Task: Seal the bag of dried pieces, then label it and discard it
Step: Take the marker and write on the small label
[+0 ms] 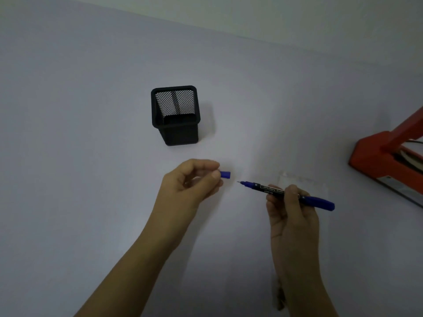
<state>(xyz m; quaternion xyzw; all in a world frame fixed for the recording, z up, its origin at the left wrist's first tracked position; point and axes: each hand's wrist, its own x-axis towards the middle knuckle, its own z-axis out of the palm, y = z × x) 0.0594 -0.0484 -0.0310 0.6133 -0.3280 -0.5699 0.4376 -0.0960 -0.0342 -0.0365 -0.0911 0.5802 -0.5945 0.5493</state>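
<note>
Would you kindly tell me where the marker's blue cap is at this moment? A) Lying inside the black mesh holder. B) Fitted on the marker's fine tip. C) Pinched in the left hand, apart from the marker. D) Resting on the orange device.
C: the blue cap sits between the left hand's fingertips, with a clear gap to the bare tip of the marker held by the right hand.

You have the blue-and-black marker [286,193] uncapped, lying nearly level with its fine tip pointing left toward its small blue cap [225,174], a short gap between them. Just behind the marker, a clear flat bag [304,183] lies on the table, barely visible.
</note>
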